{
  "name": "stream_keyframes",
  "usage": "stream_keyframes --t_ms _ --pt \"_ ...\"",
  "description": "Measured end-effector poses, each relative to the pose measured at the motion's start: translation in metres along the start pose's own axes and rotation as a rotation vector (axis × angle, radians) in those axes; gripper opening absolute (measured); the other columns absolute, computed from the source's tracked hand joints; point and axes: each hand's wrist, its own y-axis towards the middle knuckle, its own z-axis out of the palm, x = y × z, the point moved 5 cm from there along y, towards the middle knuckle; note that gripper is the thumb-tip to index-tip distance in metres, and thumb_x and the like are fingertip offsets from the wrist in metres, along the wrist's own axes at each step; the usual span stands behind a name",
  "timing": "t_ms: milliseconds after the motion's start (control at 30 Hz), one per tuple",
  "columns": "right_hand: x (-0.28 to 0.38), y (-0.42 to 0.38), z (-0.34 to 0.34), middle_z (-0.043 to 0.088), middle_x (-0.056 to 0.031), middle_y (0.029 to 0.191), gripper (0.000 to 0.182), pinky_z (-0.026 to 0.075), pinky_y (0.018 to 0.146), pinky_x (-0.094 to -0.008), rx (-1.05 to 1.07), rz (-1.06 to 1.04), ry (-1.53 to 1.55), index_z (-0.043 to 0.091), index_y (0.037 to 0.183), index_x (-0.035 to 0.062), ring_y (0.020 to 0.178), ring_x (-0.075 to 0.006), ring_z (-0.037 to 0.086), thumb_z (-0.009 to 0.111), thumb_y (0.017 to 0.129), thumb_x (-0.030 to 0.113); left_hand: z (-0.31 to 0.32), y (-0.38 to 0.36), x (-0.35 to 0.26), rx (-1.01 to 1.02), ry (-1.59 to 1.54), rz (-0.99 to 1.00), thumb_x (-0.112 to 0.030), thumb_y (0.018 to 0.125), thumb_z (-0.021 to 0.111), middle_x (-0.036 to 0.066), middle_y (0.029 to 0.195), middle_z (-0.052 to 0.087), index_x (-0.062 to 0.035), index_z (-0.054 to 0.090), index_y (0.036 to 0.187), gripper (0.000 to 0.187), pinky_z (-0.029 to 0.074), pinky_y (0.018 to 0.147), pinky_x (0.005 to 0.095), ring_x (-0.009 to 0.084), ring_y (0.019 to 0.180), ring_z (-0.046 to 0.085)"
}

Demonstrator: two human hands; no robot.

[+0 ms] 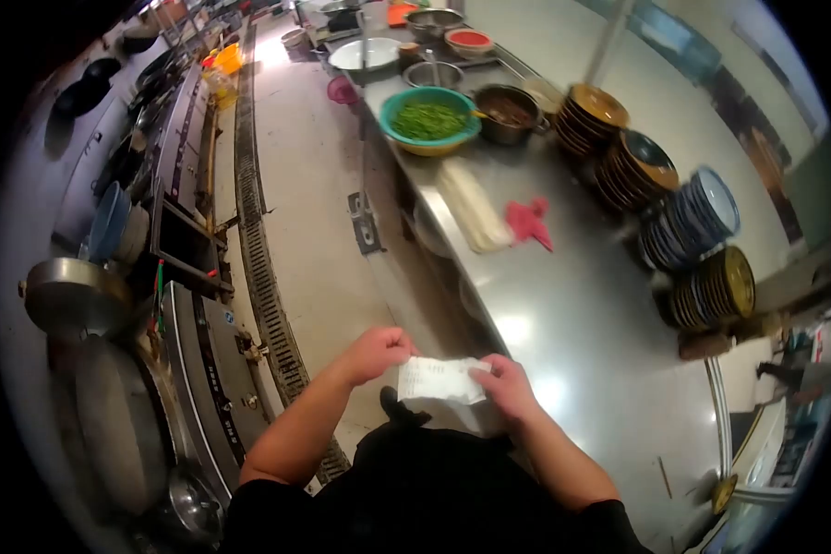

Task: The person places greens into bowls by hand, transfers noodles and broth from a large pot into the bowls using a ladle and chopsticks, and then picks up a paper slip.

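The paper slip [440, 379] sits between our two hands, held up in front of our dark apron just beside the near edge of the steel counter [582, 323]. Our left hand [376, 353] pinches its left edge, fingers closed on the paper, and our right hand [508, 388] clamps the right edge the same way, so the slip is stretched flat between them; faint writing shows on it, too small for us to read.

To our left runs the cooking line, with a large steel pot [69, 294] and a floor drain grate [263, 268] along the tiled aisle.

Farther along the counter we see a red cloth [529, 222] lying just beside a pale folded towel [475, 208]. Along the wall side of the counter lean stacks of plates [697, 222], some brown, some blue-rimmed.

Beyond those stands a green bowl [431, 120] heaped with chopped greens, and next to it a metal pot [506, 113] of dark food. At the far end we make out a white dish [365, 54] and a bowl of red sauce [469, 41].
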Motion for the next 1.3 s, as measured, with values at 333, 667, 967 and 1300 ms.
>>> stream_keyframes --t_ms 333,667,967,1300 --pt "0.103 0.161 0.188 0.064 -0.0048 0.073 0.019 0.047 0.062 -0.0261 0.160 -0.155 -0.565 0.066 0.091 0.0004 0.067 -0.0095 0.057 0.067 0.085 0.018 -0.242 -0.046 0.028 -0.281 0.235 -0.153 -0.020 0.081 0.065 0.008 0.079 0.065 -0.0013 0.063 0.088 0.020 0.047 0.066 0.0297 0.0155 0.072 0.059" --pt "0.235 0.421 0.279 0.064 -0.0090 0.074 0.023 0.047 0.062 -0.0305 0.276 -0.145 -0.601 0.066 0.091 0.0013 0.066 -0.0142 0.058 0.066 0.085 0.024 -0.506 0.005 0.004 -0.734 0.495 -0.440 -0.035 0.080 0.062 0.014 0.086 0.066 -0.0051 0.064 0.093 0.033 0.049 0.072 0.0380 0.0284 0.081 0.063" --pt "0.436 0.692 0.379 0.064 -0.0035 0.072 0.019 0.046 0.062 -0.0270 0.316 -0.292 -0.613 0.067 0.087 0.0009 0.068 -0.0085 0.054 0.067 0.084 0.019 -0.637 -0.080 0.204 -0.172 1.063 -0.847 -0.030 0.081 0.055 0.019 0.084 0.066 -0.0087 0.067 0.098 0.029 0.050 0.076 0.0446 0.0332 0.084 0.065" --pt "0.682 0.935 0.498 0.066 -0.0024 0.081 0.012 0.044 0.065 -0.0220 0.181 -0.155 -0.027 0.065 0.092 -0.0012 0.071 -0.0080 0.057 0.066 0.085 0.009 -0.997 0.099 0.144 0.092 1.180 -0.683 -0.030 0.076 0.060 0.014 0.095 0.067 -0.0099 0.065 0.098 0.030 0.051 0.073 0.0438 0.0315 0.088 0.064"
